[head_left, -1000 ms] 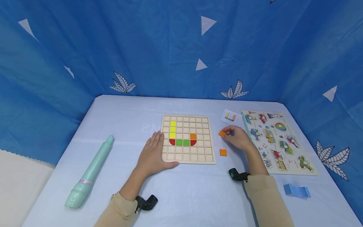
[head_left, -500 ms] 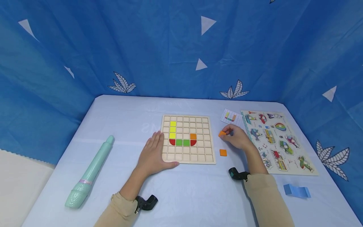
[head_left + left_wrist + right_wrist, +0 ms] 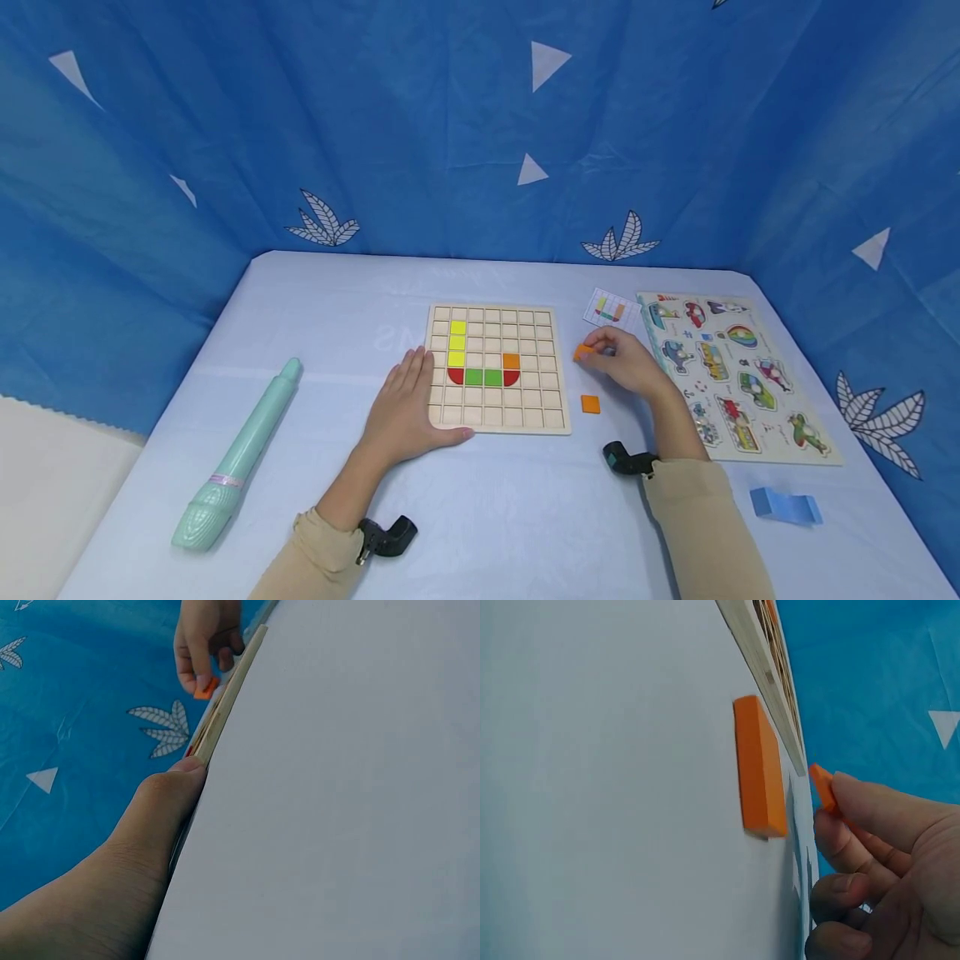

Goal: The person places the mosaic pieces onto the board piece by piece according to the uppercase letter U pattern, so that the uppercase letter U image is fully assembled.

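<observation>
A wooden grid board (image 3: 536, 404) lies mid-table with yellow squares (image 3: 457, 342), green squares (image 3: 483, 377), red quarter-round tiles (image 3: 455, 376) and one orange square (image 3: 511, 361) in its cells. My left hand (image 3: 401, 410) rests on the board's left edge, fingers straight, thumb along the near edge. To the right of the board, my right hand (image 3: 626, 362) pinches an orange square tile (image 3: 823, 787) between thumb and fingers, raised off the table. Another orange square tile (image 3: 590, 404) lies on the table below that hand.
A small pattern card (image 3: 611, 309) lies behind the right hand. At the right are a picture puzzle board (image 3: 738, 375) and a blue curved block (image 3: 785, 506). A mint-green toy microphone (image 3: 236, 458) lies at the left. Blue curtain (image 3: 480, 125) surrounds the table's back and sides.
My right hand has shifted slightly left toward the board with the orange tile in its pinch. The left hand and the board have stayed where they were.
</observation>
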Motion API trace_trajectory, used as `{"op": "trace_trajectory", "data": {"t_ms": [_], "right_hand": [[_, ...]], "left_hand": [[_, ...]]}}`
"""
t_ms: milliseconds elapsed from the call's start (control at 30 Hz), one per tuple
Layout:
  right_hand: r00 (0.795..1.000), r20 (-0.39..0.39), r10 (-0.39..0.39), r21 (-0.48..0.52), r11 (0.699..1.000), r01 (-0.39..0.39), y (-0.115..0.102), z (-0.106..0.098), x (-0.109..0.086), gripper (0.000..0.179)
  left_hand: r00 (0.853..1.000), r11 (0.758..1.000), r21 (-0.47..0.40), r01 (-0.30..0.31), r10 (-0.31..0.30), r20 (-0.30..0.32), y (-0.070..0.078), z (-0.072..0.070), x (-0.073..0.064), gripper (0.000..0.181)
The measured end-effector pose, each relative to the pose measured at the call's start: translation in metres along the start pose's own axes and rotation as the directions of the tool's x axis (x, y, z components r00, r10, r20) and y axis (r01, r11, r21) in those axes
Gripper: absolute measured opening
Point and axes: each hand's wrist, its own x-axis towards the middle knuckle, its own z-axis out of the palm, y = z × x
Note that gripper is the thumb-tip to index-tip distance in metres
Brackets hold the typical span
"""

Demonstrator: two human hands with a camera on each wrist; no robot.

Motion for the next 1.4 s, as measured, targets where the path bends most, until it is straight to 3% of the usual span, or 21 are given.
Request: {"op": "trace_trajectory", "data": {"t_ms": [767,1033,1400], "right_hand": [[0.99,0.071,-0.121,0.096,0.989,0.114,-0.045,0.034,0.021,0.021],[0.982,0.109,-0.151,0.091,0.986,0.141,-0.065,0.048,0.028,0.02],[0.98,0.114,-0.164,0.056,0.986,0.158,-0.073,0.06,0.038,0.018]], "left_hand": [[1.0,1.0,0.008,0.003,-0.003,0.005,-0.001,0.001,0.001,0.133],[1.0,1.0,0.015,0.009,-0.009,0.01,0.0,0.001,0.001,0.132],[1.0,1.0,0.016,0.011,-0.011,0.017,0.0,0.001,0.001,0.133]]}}
